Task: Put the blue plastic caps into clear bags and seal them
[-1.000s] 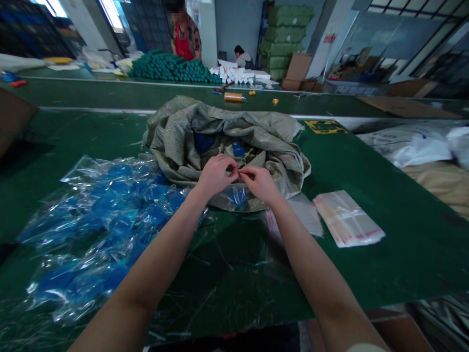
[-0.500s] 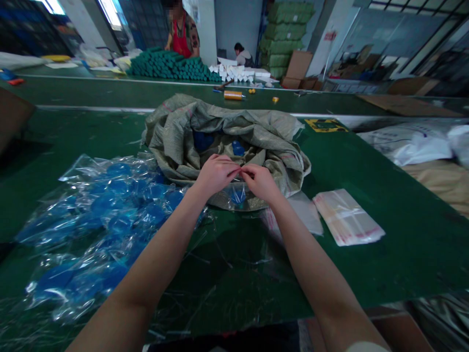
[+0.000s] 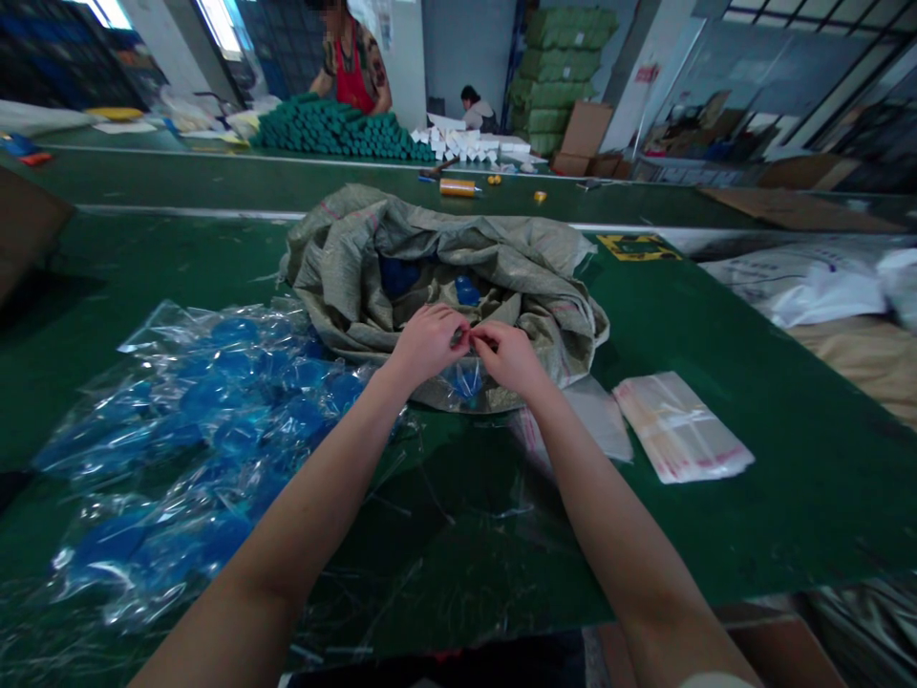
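Note:
My left hand (image 3: 424, 344) and my right hand (image 3: 510, 356) meet fingertip to fingertip over the front edge of a grey woven sack (image 3: 401, 258). Both pinch the top of a small clear plastic bag (image 3: 464, 380) that hangs below them with a blue piece inside. The sack lies open on the green table (image 3: 716, 535), and more blue pieces (image 3: 465, 289) show inside it. Left of my arms lies a heap of clear bags holding blue pieces (image 3: 207, 420).
A stack of flat clear bags (image 3: 677, 425) lies to the right of my right arm. White and tan sacks (image 3: 809, 282) sit at the far right. Across the table are dark green rolls (image 3: 336, 132), white boxes (image 3: 465, 145), a tape roll (image 3: 457, 188) and two people.
Both hands have stayed together at the bag's top, with only slight finger movement. The view has shifted a little.

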A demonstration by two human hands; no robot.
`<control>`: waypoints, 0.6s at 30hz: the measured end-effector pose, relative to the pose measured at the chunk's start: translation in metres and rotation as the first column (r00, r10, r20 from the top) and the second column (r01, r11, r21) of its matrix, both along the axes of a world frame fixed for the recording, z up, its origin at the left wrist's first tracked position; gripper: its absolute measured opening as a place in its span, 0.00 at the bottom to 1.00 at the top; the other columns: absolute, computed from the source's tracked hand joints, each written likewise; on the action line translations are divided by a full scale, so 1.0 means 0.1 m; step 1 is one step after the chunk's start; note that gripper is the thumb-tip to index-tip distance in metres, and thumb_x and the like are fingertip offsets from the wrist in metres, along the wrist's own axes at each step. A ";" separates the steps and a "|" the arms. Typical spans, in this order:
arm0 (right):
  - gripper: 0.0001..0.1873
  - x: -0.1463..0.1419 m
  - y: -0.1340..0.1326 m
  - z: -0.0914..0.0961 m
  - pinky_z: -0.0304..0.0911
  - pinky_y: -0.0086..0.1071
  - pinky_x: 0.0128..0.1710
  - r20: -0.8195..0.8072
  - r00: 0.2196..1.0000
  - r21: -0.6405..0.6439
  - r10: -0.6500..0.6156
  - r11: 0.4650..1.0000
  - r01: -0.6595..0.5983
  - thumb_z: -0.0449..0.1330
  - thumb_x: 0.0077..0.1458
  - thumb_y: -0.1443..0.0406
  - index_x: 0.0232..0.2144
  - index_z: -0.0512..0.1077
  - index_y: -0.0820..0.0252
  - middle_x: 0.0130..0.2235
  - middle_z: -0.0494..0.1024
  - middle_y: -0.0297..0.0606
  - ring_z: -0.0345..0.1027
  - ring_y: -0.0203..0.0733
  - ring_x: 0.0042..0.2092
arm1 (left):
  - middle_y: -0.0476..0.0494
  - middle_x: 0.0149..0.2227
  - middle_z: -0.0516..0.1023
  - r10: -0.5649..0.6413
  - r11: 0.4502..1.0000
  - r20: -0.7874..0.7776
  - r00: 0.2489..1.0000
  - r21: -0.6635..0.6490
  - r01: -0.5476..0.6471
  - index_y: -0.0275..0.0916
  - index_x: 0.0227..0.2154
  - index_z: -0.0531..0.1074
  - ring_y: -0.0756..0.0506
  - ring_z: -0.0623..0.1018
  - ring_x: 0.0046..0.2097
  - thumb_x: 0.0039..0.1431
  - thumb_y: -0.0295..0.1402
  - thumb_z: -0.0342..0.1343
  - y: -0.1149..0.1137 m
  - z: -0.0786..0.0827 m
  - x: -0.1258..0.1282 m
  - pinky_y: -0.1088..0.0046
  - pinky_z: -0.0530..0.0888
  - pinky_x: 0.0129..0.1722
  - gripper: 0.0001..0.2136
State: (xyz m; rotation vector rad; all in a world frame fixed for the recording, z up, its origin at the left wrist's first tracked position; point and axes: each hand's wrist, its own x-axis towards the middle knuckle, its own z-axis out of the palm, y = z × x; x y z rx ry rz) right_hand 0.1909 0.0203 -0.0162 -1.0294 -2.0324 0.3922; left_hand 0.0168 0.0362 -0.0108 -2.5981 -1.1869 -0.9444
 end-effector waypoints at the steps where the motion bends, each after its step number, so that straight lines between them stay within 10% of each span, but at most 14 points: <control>1: 0.09 0.00 0.00 -0.01 0.63 0.33 0.40 -0.005 1.000 -0.002 0.003 1.000 -0.003 0.55 0.57 0.70 0.33 0.76 0.61 0.34 0.78 0.40 0.70 0.41 0.37 | 0.40 0.36 0.79 0.008 1.000 -0.001 1.000 -0.005 -0.008 0.36 0.33 0.73 0.41 0.76 0.42 0.56 0.28 0.54 0.01 -0.01 0.01 0.64 0.69 0.44 0.04; 18: 0.10 -0.16 -0.52 -0.34 0.66 0.35 0.43 -0.197 0.977 -0.047 -0.084 0.996 0.076 0.53 0.60 0.65 0.37 0.75 0.60 0.39 0.78 0.42 0.71 0.42 0.41 | 0.42 0.33 0.75 0.073 0.971 0.191 0.979 -0.237 -0.026 0.39 0.31 0.66 0.43 0.74 0.37 0.55 0.26 0.51 -0.42 -0.24 0.00 0.65 0.71 0.42 0.02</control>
